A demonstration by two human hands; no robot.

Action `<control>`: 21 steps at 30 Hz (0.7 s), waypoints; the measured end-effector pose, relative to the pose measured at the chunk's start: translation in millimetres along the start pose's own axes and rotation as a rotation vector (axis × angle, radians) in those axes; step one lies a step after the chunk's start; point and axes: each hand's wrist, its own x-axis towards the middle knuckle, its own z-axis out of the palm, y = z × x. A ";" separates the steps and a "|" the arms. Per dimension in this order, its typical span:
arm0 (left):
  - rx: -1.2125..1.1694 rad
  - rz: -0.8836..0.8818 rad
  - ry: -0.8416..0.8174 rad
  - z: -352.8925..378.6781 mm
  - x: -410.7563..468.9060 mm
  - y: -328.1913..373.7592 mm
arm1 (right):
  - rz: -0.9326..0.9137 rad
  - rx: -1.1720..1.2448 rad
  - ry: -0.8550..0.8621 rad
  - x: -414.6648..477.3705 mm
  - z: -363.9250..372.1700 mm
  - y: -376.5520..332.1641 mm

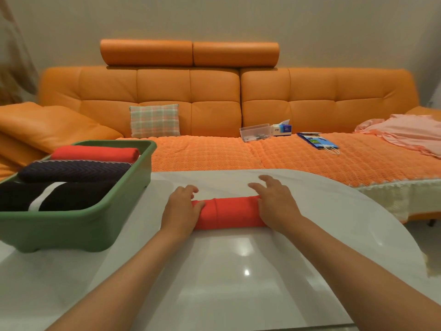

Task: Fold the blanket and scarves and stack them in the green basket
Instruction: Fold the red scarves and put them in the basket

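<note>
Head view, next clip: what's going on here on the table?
A person has both hands on a red rolled cloth lying on the white table. The left hand grips its left end; the right hand presses on the right end, fingers spread. At the left, the green basket holds three folded pieces: a red one at the back, a dark zigzag one in the middle, and a black one with a white stripe in front. The roll is not in the basket yet.

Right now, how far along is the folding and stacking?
Done: three folded pieces lie side by side in the green basket: red scarf, dark zigzag scarf, black white-striped piece. In hand: the left grip and right grip are on a red roll on the white table. Left: basketing it; the pink cloth on the sofa looks unfolded.
</note>
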 end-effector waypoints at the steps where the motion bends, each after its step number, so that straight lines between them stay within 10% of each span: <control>1: 0.007 0.063 0.045 1.9 0.0 2.6 | -0.097 0.020 0.016 0.0 0.4 -3.4; 7: -0.213 -0.279 0.032 14.6 -8.6 6.4 | -0.188 -0.034 -0.149 -7.0 22.5 -1.6; 21: -0.184 -0.408 0.049 6.2 4.4 6.5 | -0.129 -0.049 -0.217 1.1 22.5 2.9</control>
